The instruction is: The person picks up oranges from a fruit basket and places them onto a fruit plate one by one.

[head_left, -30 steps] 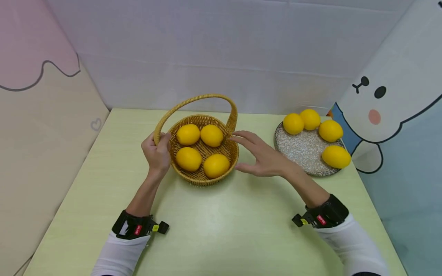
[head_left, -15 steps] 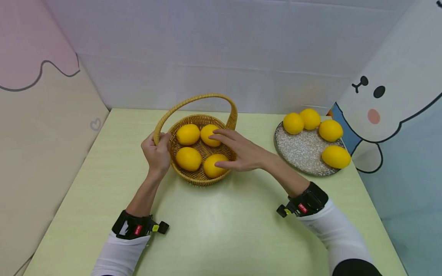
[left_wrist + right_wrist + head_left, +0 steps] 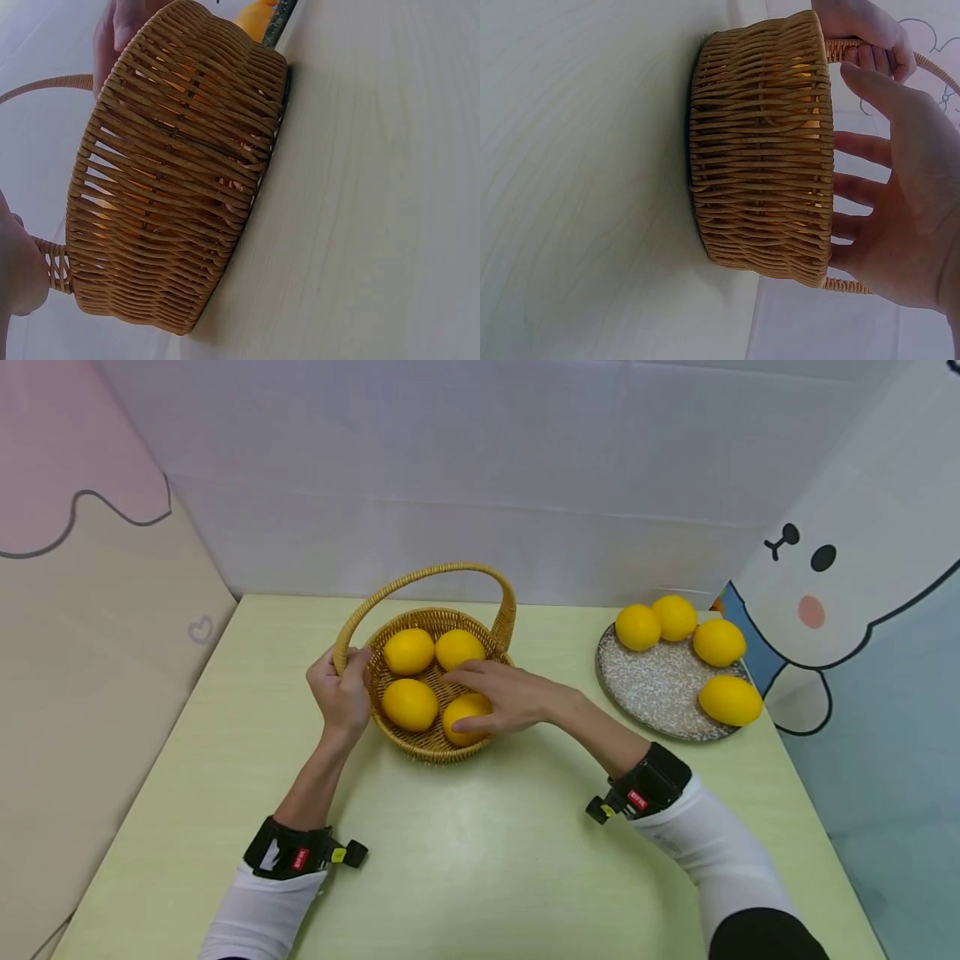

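A round wicker basket with a tall arched handle stands on the table, holding several yellow lemons. My left hand grips the handle's left base; in the right wrist view the left hand's curled fingers show there. My right hand reaches over the basket's right rim, fingers spread and fairly straight, above the near-right lemon. Its thumb lies over that lemon's near side. In the right wrist view, the right hand's fingertips pass behind the rim and are hidden, so contact with the lemon cannot be told.
A speckled grey plate at the table's right side bears several more lemons along its far and right edges. The pale table meets a white sheet behind and printed panels at both sides.
My right hand has moved left, from beside the basket's right rim to over the near-right lemon inside. My left hand, the basket and the plate have stayed in place.
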{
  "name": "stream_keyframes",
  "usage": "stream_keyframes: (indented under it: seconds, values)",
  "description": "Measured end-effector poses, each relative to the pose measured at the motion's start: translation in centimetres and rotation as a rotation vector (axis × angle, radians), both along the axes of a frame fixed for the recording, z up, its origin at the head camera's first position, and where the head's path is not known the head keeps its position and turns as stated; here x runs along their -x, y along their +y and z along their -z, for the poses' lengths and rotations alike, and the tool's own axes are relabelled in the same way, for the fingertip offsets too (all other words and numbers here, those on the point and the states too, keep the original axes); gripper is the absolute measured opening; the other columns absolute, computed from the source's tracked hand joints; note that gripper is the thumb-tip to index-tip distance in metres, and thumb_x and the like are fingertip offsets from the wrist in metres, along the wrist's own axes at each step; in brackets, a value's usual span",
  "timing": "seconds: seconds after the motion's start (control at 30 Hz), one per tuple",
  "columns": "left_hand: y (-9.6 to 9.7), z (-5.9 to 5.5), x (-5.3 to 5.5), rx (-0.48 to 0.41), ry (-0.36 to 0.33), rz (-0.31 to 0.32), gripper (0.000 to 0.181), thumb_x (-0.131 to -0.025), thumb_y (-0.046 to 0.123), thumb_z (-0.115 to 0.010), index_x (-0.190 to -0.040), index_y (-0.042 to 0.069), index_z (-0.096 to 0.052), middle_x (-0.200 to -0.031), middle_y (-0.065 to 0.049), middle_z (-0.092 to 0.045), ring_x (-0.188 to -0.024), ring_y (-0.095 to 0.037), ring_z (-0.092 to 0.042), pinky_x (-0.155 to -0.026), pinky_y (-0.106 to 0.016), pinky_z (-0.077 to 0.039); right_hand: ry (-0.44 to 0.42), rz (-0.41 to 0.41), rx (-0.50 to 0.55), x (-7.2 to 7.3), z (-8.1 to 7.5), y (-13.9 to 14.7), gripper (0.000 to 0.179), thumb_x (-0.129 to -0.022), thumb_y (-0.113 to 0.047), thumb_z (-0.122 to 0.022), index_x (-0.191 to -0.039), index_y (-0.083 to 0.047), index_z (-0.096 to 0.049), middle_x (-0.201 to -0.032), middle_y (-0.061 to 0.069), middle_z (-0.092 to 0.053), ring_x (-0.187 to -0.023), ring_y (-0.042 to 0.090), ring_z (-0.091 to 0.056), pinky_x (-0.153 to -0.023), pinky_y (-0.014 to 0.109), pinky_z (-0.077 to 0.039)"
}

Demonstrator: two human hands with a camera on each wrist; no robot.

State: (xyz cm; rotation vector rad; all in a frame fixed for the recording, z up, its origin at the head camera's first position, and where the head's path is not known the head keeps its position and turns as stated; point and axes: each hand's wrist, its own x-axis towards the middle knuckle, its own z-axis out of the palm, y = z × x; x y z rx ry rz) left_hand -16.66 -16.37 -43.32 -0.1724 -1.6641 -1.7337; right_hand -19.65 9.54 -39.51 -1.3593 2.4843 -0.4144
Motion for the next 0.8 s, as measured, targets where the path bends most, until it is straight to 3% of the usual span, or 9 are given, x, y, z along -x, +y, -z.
stream_keyframes:
  seconds: [0.17,0.33,0.47,0.8]
  values:
    - [0.0,-0.1,0.0,0.0,0.012,0.003,0.035,-0.093,-0.011,-0.056,-0.061,-0.009,-0.042,-0.047,0.007,-0.035,-0.04,-0.009,-0.026,-0.036,-0.022,-0.017,-0.039,-0.056,-0.06,0.3,-0.1,-0.8,0.068,-0.1,-0.054,-0.058,-0.152,-0.01,-0.051,-0.152,0.01,-0.048,-0.136,0.024,-0.044,-0.114,0.046,-0.037]
    - [0.1,-0.1,0.0,0.0,0.016,0.002,0.038,-0.093,-0.01,-0.057,-0.06,-0.001,-0.043,-0.047,0.008,-0.035,-0.04,-0.008,-0.026,-0.036,-0.022,-0.017,-0.074,-0.11,-0.106,0.8,0.0,-1.5,0.062,-0.101,-0.048,-0.06,-0.148,-0.009,-0.055,-0.145,0.008,-0.055,-0.131,0.021,-0.048,-0.111,0.042,-0.04]
    - [0.1,-0.1,0.0,-0.009,0.019,0.009,0.039,-0.093,-0.009,-0.058,-0.059,0.004,-0.044,-0.047,0.008,-0.036,-0.04,-0.009,-0.026,-0.036,-0.022,-0.018,-0.098,-0.122,-0.141,1.1,0.2,-1.7,0.062,-0.101,-0.049,-0.06,-0.149,-0.011,-0.054,-0.148,0.005,-0.054,-0.135,0.019,-0.045,-0.113,0.041,-0.038]
    - [-0.1,0.1,0.2,0.006,0.033,0.016,0.039,-0.092,-0.014,-0.054,-0.06,0.004,-0.043,-0.047,0.01,-0.037,-0.04,-0.008,-0.026,-0.036,-0.022,-0.018,-0.107,-0.129,-0.151,1.3,0.4,-1.9,0.06,-0.1,-0.049,-0.061,-0.147,-0.013,-0.057,-0.147,0.002,-0.055,-0.135,0.017,-0.045,-0.113,0.04,-0.039]
